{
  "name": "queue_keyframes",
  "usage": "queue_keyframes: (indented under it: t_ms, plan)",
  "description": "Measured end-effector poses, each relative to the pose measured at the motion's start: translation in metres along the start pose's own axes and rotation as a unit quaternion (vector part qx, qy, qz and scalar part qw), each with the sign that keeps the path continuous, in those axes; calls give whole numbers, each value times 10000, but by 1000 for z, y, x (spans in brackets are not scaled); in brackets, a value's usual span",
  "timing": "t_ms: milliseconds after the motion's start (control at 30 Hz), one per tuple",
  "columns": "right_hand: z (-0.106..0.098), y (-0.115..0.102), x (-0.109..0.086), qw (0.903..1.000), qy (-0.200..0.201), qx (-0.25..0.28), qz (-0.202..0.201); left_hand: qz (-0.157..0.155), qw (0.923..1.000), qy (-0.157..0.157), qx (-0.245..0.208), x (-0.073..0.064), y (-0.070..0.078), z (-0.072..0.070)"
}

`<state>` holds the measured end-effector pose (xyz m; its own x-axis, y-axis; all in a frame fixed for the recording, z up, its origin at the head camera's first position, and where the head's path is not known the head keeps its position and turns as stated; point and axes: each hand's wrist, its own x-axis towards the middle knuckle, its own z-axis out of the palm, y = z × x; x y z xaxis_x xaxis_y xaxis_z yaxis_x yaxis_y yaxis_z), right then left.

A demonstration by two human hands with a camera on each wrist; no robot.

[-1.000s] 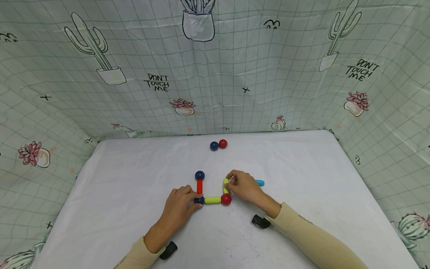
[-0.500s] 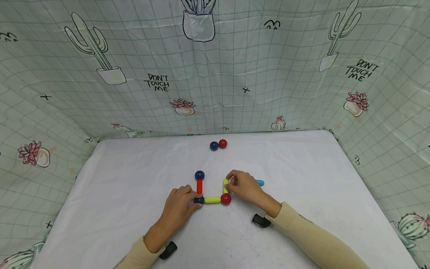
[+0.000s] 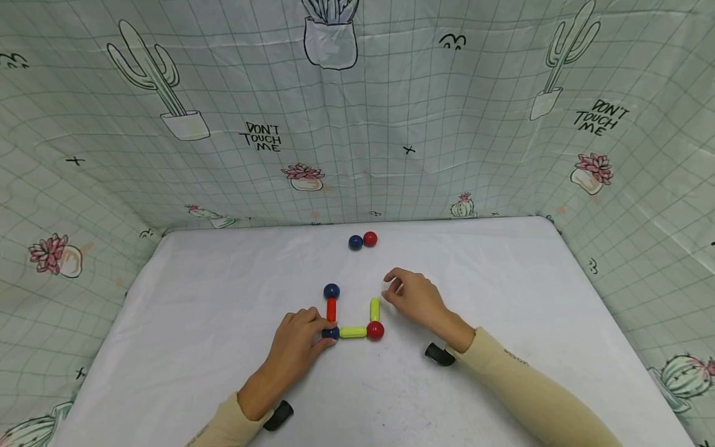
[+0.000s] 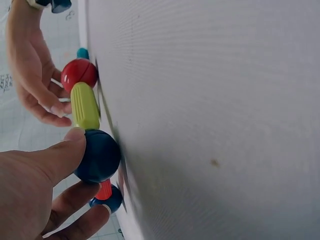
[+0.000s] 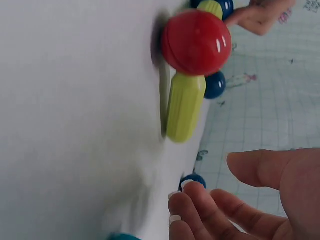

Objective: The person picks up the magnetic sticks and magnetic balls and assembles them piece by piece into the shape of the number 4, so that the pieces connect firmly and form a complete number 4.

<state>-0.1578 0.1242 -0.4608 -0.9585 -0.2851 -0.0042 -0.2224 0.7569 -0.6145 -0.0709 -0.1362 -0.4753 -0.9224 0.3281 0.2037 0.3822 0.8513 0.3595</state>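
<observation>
My left hand [image 3: 297,340] pinches a dark blue ball [image 4: 102,156] between thumb and fingers at the near left corner of a U-shaped build. From that ball a red stick [image 3: 331,310] runs away to a second blue ball [image 3: 331,291]. A yellow-green stick [image 3: 353,333] leads right to a red ball [image 3: 375,331]. Another yellow-green stick [image 5: 186,107] points away from the red ball, its far end bare. Just right of that end hovers my right hand [image 3: 416,301], fingers loosely bent and thumb apart, holding nothing.
At the back of the white-covered table [image 3: 223,273] a loose blue ball [image 3: 355,243] and a red ball [image 3: 370,239] sit side by side. A light blue stick [image 5: 124,237] lies near my right hand, hidden behind it in the head view. Patterned cloth [image 3: 357,124] hangs around the table.
My right hand has let go of the upright yellow-green stick and moved slightly right and away, now covering the light blue stick. The left hand stays on the blue ball.
</observation>
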Motion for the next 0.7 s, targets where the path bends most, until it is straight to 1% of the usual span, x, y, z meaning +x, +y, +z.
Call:
queue_keyframes:
  t_ms: [167, 267, 567, 700]
  plan:
    - [-6, 3, 7, 9989, 343, -267, -164, 86, 9999, 16, 98, 0, -1, 0]
    - [-9, 6, 11, 9981, 464, -331, -220, 113, 9998, 13, 154, 0, -2, 0]
    - [-14, 15, 20, 9971, 565, -381, -342, 108, 9996, -58, 238, 1, 0, -1]
    - [-17, 17, 27, 9964, 575, -462, -412, 261, 9994, 53, 202, 4, 2, -3]
